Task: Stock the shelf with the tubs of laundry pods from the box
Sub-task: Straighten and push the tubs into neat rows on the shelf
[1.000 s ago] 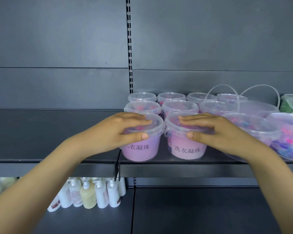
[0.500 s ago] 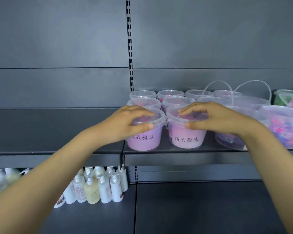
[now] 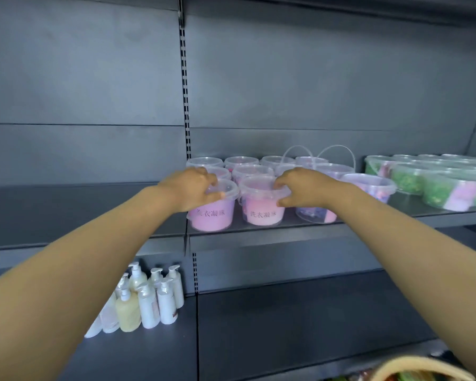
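Observation:
Two clear tubs with pink labels stand side by side at the front of the dark shelf (image 3: 259, 237). My left hand (image 3: 193, 188) grips the lid rim of the left tub (image 3: 212, 215). My right hand (image 3: 305, 188) grips the lid rim of the right tub (image 3: 261, 213). Behind them stand rows of several more lidded tubs (image 3: 242, 162), two with raised clear handles (image 3: 335, 155). A cardboard box edge (image 3: 423, 367) shows at the bottom right; its contents are mostly out of view.
Green and pink tubs (image 3: 434, 185) fill the shelf's right end. Several white and cream pump bottles (image 3: 146, 301) stand on the lower shelf at the left. The upper shelf's left section (image 3: 66, 213) is bare dark metal.
The view has pulled back and tilted, so the shelf looks farther away. Both hands have shifted from lying flat over the lids to gripping the lid rims with curled fingers.

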The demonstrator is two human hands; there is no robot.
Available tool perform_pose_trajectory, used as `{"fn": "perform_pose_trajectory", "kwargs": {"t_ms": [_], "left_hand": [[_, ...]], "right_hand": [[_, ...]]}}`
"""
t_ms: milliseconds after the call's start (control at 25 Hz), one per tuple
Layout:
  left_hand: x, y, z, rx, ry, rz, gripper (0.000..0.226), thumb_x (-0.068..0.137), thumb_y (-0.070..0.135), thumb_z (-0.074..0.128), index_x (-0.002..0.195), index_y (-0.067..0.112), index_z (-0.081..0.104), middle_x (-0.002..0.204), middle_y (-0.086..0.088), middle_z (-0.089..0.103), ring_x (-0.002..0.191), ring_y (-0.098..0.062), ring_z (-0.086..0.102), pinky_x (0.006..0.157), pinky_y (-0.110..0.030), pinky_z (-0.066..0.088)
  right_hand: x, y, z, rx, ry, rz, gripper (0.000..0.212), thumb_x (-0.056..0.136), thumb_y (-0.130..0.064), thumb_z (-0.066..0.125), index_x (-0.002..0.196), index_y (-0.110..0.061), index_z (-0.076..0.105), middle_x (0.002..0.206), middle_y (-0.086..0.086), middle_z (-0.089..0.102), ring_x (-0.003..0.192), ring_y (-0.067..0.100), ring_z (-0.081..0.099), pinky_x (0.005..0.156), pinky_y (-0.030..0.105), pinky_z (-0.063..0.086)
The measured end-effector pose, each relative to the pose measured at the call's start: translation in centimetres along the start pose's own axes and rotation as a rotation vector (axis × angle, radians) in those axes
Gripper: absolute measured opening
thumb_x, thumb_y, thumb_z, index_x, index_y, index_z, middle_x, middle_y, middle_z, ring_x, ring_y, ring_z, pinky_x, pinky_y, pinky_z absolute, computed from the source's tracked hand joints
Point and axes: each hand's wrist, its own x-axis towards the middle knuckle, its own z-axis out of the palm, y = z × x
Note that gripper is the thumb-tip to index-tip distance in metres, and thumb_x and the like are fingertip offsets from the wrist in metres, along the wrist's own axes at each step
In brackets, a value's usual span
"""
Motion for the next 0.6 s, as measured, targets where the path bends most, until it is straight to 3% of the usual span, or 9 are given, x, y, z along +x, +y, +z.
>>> {"fn": "perform_pose_trajectory", "kwargs": {"t_ms": [200,400,600], "left_hand": [[-2.3,4.8,-2.5,0.263,0.115,-0.068,0.044,0.096,0.036,0.039,0.13,0.01,0.047,0.129,-0.015,0.05,0.121,-0.032,0.044,0.095,-0.039,0.04],[-2.6,11.2,-4.4,0.277,0.178,-0.082,0.041,0.096,0.034,0.038,0.127,0.008,0.048,0.126,-0.014,0.05,0.121,-0.031,0.043,0.096,-0.038,0.038],[-1.7,19.0,-5.3,0.204,0.185,-0.111,0.041,0.095,0.035,0.04,0.126,0.01,0.05,0.128,-0.014,0.05,0.124,-0.031,0.042,0.098,-0.039,0.037]], "right_hand": [[-6.3,2.5,-2.0,-0.148,-0.049,0.155,0.048,0.087,-0.041,0.053,0.13,-0.017,0.051,0.132,0.01,0.052,0.121,0.03,0.048,0.097,0.04,0.044],[-10.9,7.1,-4.6,-0.086,-0.019,0.259,0.058,0.084,-0.047,0.058,0.134,-0.018,0.047,0.136,0.007,0.05,0.124,0.029,0.047,0.1,0.04,0.043],[-15.1,12.4,-5.6,-0.067,0.018,0.248,0.047,0.085,-0.047,0.056,0.12,-0.015,0.056,0.125,0.009,0.057,0.114,0.029,0.052,0.087,0.032,0.043]]}}
